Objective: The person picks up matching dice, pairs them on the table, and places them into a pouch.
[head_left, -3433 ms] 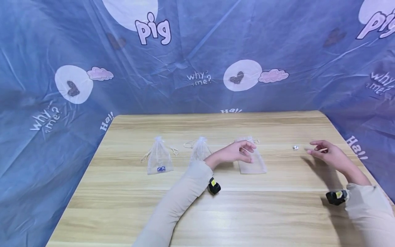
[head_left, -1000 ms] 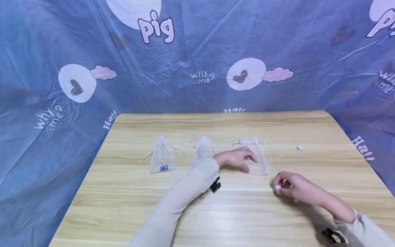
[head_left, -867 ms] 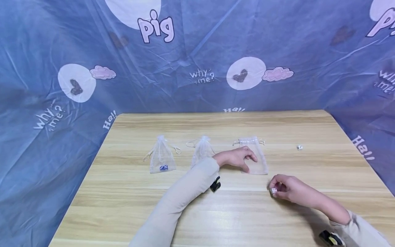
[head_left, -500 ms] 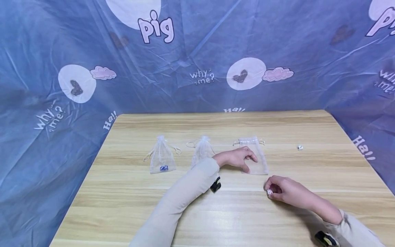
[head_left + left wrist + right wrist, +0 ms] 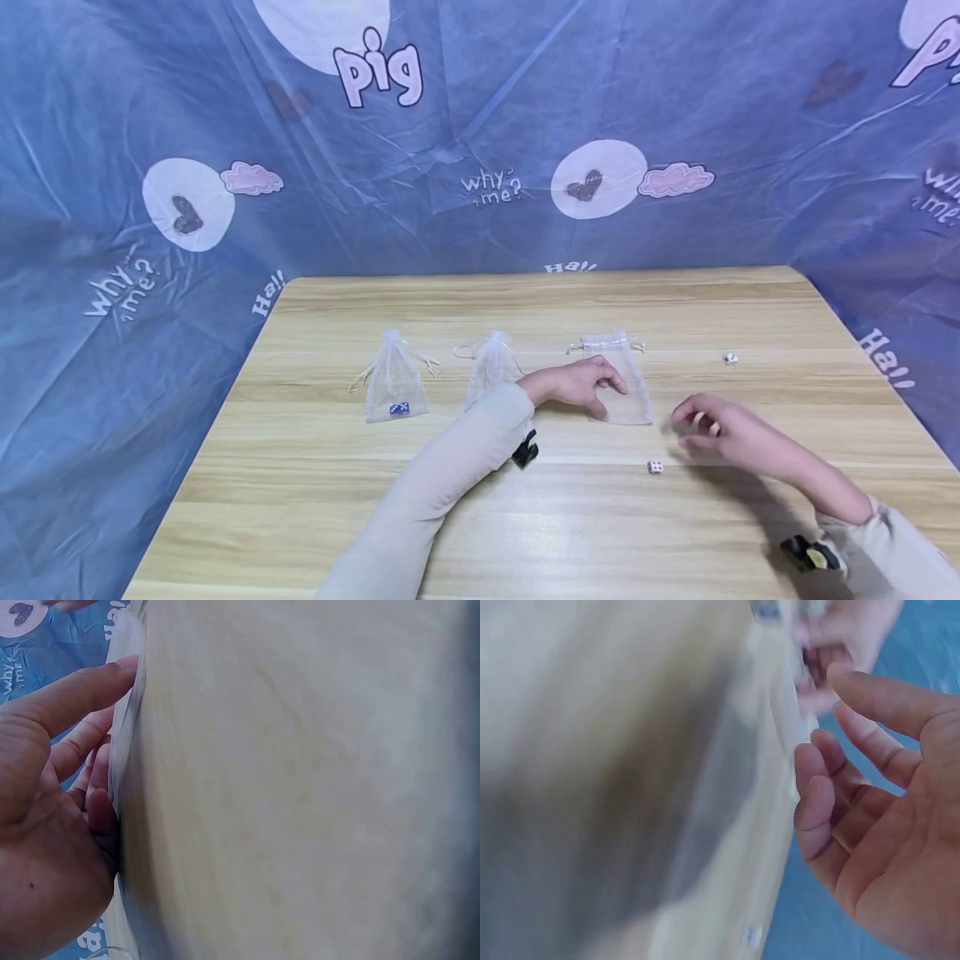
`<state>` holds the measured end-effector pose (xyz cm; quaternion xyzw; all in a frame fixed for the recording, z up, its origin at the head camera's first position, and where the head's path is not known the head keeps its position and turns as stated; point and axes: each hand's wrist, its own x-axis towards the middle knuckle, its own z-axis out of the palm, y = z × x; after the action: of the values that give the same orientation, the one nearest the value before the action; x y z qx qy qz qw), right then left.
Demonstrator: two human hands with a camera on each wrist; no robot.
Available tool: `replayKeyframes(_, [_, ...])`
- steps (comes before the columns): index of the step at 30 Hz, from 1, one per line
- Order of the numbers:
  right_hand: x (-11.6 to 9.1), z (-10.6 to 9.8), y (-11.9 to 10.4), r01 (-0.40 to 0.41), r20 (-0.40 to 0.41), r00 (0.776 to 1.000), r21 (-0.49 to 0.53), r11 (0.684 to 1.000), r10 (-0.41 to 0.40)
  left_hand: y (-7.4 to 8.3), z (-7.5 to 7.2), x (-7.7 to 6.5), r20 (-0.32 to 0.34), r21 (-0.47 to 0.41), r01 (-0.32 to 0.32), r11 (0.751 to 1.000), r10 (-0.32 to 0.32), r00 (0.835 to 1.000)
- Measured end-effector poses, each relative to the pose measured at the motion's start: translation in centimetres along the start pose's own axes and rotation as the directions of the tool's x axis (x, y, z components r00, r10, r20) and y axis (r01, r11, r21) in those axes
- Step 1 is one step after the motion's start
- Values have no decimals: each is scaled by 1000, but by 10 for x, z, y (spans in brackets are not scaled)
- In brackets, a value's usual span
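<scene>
My left hand (image 5: 577, 385) rests with loosely bent fingers on the flat drawstring mesh bag (image 5: 628, 379), the rightmost of three. In the left wrist view, the left thumb and fingers (image 5: 97, 686) touch the sheer fabric and pinch nothing visible. Right of and in front of that bag, a white die (image 5: 655, 467) lies on the table. My right hand (image 5: 738, 433) is in the air to the right of this die, fingers loosely curled around nothing. Farther back on the right lies another white die (image 5: 731, 358).
Left on the wooden table (image 5: 525, 533) lies a gathered mesh bag (image 5: 392, 375) containing blue dice (image 5: 399, 408). A middle gathered bag (image 5: 489, 367) is partly hidden by the left forearm. Blue printed cloth (image 5: 450, 233) surrounds the table's back and sides.
My right hand brought a white die left and forward, set it down, let go, and moved up and right. Earlier, my left hand lowered onto the right bag; it has since stayed still.
</scene>
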<state>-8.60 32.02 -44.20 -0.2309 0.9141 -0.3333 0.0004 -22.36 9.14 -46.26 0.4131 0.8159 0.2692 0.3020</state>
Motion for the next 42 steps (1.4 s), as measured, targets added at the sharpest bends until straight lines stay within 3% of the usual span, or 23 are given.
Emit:
replayKeyframes(4, [-1,-20,16,-66,-101,993,-36,997,62,0,0,0,-1,19,-3,1000,3,1000])
replayKeyframes(11, [-4,-44,43,-229,-138,964,10,973,228,0,-1,-1,-4,26,-7,1000,7,1000])
replayKeyframes(18, [-1,-55,71,-310,-193,930,36,950,311,0,-2,-1,-6,34,-1,999,1,1000])
replayKeyframes(26, [2,-60,92,-401,-152,903,31,915,401,-1,0,0,-3,35,-4,999,4,1000])
replayKeyframes(42, [13,-61,107,-434,-85,897,16,901,434,-2,-1,-1,3,54,-15,998,15,1000])
